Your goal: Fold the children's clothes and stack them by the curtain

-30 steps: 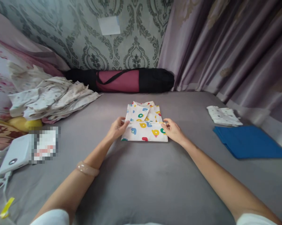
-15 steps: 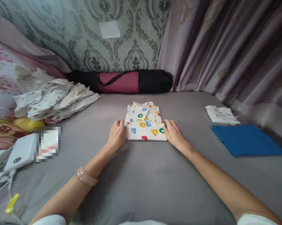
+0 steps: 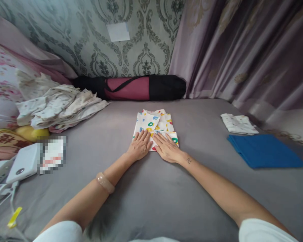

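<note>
A white shirt with a colourful print (image 3: 146, 121) lies folded on the grey bed sheet (image 3: 151, 195), its collar at the far end and its lower part turned up over the front. Both hands rest palm down on that turned-up part, side by side with a small gap between them. My left hand (image 3: 140, 145) lies flat with its fingers stretched out on the left half. My right hand (image 3: 166, 147) lies flat on the right half, fingers pointing away and to the left. The cloth directly beneath the hands is hidden.
At the right lie a folded blue cloth (image 3: 264, 151) and a folded white cloth (image 3: 239, 123). Crumpled white fabric (image 3: 63, 106) is heaped at the left. A white power bank (image 3: 25, 161) with cables sits near left. A black and maroon roll bag (image 3: 131, 88) lies along the wall.
Both hands have moved inward from the shirt's side edges onto its front part. Their fingers, earlier curled at the edges, are now laid out flat on the cloth.
</note>
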